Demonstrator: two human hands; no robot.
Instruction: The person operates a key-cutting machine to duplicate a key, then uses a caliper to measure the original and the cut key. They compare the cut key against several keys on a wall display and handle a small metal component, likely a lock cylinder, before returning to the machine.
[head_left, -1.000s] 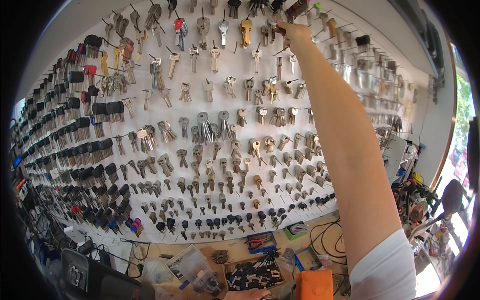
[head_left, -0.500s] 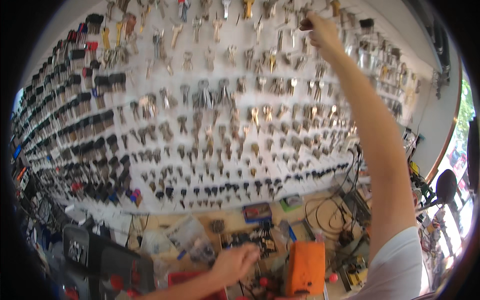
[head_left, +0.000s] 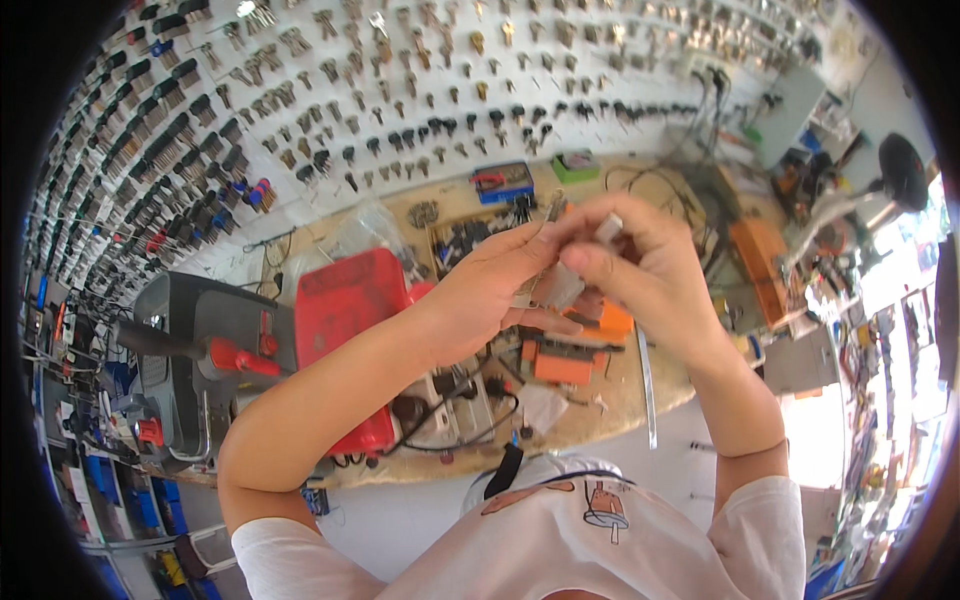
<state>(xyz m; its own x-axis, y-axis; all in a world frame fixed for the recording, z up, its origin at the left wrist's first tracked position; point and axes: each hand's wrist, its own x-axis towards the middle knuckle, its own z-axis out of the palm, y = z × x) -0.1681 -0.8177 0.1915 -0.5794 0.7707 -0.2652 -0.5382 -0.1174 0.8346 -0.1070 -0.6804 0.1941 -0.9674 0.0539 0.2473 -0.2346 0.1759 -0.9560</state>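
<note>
My two hands meet over the workbench, in front of a wall hung with keys. The right hand is closed, with a small silvery metal piece between thumb and bent fingers; it looks like a key blank, but blur hides its shape. My left hand reaches up to it with curled fingers, and thin metal bits show at its fingertips. Between the palms is a pale, shiny thing that I cannot make out. The fingers partly cover one another.
Rows of hanging keys cover the wall. A red machine and a dark grey machine stand at left. Below my hands is an orange machine. Farther back are a blue tray and a green box.
My right hand has come down from the upper key wall to meet the left above the bench. The left hand has risen toward it. The view has tilted downward.
</note>
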